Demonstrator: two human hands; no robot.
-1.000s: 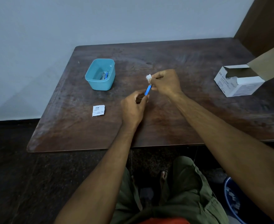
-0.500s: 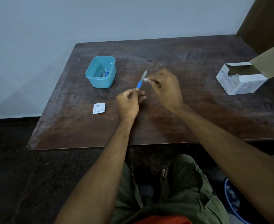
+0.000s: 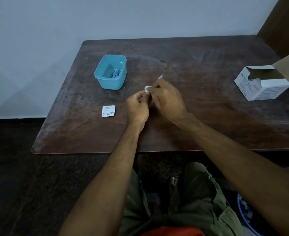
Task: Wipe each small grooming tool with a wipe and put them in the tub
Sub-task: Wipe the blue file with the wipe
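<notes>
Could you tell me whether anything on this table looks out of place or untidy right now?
Only a torn wipe packet lying loose on the table, left of the hands. The tub stands upright with tools inside, and the wipe box sits open at the right. Nothing looks spilled or damaged.

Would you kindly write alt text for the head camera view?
Over a dark wooden table, the left hand and right hand rub a white wipe along a slim tool. A teal tub holding tools, a torn sachet and an open box sit nearby.
</notes>
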